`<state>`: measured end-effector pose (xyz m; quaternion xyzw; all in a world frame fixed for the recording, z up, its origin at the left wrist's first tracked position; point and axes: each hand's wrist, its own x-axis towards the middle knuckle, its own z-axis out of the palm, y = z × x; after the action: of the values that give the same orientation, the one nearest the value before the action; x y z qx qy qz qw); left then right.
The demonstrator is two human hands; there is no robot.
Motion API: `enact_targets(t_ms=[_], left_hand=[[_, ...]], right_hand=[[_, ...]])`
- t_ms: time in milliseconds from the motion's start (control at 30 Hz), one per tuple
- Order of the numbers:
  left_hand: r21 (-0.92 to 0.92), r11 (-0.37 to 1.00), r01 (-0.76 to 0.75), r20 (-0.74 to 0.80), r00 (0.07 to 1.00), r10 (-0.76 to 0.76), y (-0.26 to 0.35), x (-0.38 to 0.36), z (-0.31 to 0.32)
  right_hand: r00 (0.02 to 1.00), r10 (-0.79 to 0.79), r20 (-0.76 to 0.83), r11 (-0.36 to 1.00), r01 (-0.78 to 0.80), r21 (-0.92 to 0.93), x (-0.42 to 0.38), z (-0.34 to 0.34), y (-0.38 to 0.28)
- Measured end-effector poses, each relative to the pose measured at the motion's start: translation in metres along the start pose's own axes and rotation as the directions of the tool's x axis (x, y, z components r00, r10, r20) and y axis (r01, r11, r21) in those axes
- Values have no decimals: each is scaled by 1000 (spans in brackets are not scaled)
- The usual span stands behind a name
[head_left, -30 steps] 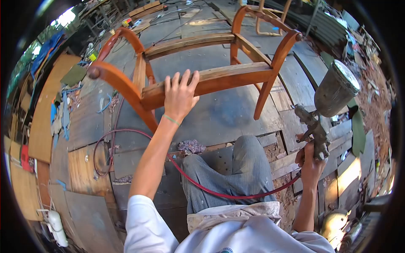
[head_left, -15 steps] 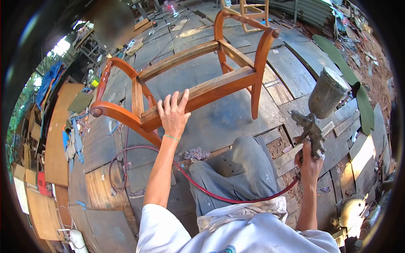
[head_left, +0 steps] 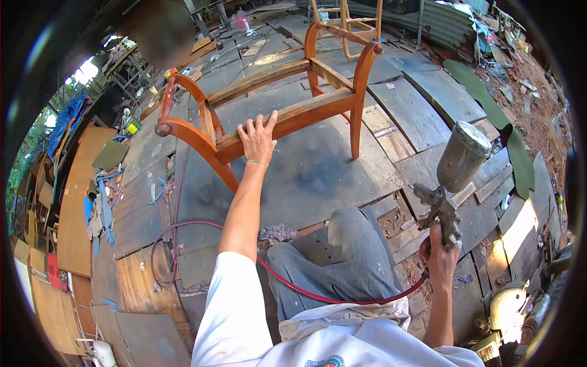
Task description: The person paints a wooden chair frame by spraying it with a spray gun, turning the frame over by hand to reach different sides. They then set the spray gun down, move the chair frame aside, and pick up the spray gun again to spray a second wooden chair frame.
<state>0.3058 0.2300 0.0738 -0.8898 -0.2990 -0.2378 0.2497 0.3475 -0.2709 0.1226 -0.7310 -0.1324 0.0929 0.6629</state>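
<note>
A reddish-brown wooden bench frame with scrolled arms and an open seat stands ahead of me. My left hand grips its near seat rail towards the left end, fingers spaced and hooked over the top edge. At the right, my right hand is closed around the handle of a spray gun. The gun's grey metal paint cup sits on top, leaning right, with its lid on. A red hose runs from below my right hand across my lap to the floor at left.
Worn boards cover the ground, with gaps and uneven edges. Another wooden chair frame stands behind the bench. A crumpled rag lies by my knee. Green matting and debris line the right side; panels lie at left.
The bench frame's left end has swung away from me, with my left hand still on the rail and that arm stretched further. My right hand keeps hold of the spray gun.
</note>
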Motion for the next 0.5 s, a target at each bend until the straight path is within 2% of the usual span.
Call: enact_targets(t_ms=[67,167,267,367,433,500], left_hand=[[0,1000,14,50,999,-14,7,-1,11],[4,1000,19,7,1000,-19,9,2,18],[-166,986,4,82,997,9,5,3,1],[-286,958,-32,-26,999,26,12,-15,-26],[-431,894,-120,-60,993,104,25,-42,-51],[-526,834,-169,-17,982,189,42,-79,-82]], right_hand=[[1000,26,1,999,-26,-30,-1,-4,2],[995,-21,-94,999,16,-51,-6,3,9],[999,52,-14,998,-52,-27,-6,-5,11],[996,81,29,994,-79,-71,-9,-5,11],[997,52,49,996,-48,-81,-8,-3,15],[997,37,71,995,-31,-90,-8,0,15]])
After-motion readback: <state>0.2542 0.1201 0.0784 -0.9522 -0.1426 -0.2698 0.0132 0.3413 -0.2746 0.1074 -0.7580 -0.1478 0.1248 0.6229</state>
